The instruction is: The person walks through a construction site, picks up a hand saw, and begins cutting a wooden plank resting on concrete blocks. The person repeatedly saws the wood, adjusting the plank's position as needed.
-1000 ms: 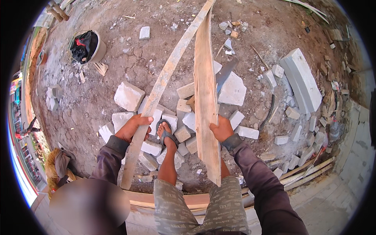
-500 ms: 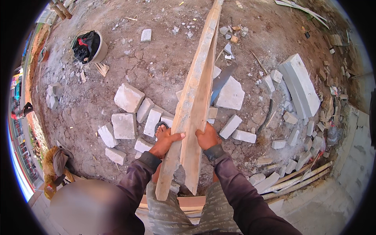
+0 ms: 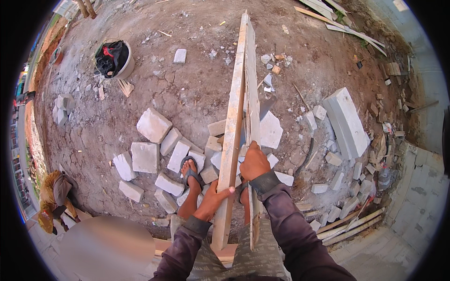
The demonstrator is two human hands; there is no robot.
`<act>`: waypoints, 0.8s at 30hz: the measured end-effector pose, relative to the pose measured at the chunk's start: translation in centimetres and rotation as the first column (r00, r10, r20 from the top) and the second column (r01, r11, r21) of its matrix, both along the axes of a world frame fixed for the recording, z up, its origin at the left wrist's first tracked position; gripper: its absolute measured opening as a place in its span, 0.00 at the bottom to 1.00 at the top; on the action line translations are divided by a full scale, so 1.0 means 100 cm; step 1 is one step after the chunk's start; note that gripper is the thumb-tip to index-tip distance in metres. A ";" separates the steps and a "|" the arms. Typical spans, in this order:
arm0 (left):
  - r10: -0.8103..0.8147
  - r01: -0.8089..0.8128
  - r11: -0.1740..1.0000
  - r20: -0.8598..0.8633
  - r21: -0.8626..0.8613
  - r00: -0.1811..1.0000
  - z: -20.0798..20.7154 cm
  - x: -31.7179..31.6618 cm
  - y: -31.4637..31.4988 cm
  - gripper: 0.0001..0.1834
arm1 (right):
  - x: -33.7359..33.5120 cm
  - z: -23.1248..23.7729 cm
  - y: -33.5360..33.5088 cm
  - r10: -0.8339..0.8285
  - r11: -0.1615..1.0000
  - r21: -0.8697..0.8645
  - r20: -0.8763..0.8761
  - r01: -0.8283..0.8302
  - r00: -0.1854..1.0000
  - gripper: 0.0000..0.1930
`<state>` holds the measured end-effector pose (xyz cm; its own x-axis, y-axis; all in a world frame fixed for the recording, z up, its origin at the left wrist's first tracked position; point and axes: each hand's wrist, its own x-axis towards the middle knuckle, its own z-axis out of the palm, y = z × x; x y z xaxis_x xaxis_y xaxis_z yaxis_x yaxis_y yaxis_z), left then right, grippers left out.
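My left hand [image 3: 212, 202] grips a long squared wooden beam [image 3: 233, 112] near its close end, thumb across the top. A thinner plank [image 3: 252, 84] stands on edge beside it, and my right hand [image 3: 255, 163] is closed on that plank. The two pieces meet or nearly meet at the far end, with a narrow gap between them closer to me. Below them lie broken pale blocks [image 3: 154, 124] and a flat grey blade [image 3: 268, 106], mostly hidden by the wood. My sandalled left foot [image 3: 190, 171] rests among the blocks.
A bucket [image 3: 127, 65] with dark cloth stands at the far left. On the right lie a large pale block [image 3: 346, 122] and poles [image 3: 354, 226] by a block wall [image 3: 412, 187]. Another person [image 3: 57, 196] bends at the left. Long strips [image 3: 340, 25] lie at the far right.
The plank has turned from its broad face onto its edge, and the near ends have spread apart. Both pieces have come closer, bringing their far ends into view.
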<state>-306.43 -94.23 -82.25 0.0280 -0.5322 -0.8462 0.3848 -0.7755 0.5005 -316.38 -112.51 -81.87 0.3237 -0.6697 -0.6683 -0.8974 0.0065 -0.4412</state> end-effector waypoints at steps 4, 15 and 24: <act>-0.193 0.208 0.977 0.647 0.054 0.738 0.008 -0.020 0.013 0.36 | 0.014 -0.013 0.009 0.061 0.997 -0.037 -0.106 -0.066 0.993 0.27; -0.205 0.119 0.977 0.648 0.174 0.734 -0.091 -0.009 0.047 0.37 | 0.024 -0.038 0.013 0.139 0.963 -0.189 -0.261 -0.192 0.955 0.25; -0.124 0.095 0.992 0.515 0.081 0.849 -0.104 -0.035 0.030 0.38 | 0.020 -0.039 -0.003 0.225 0.943 -0.143 -0.385 -0.299 0.895 0.26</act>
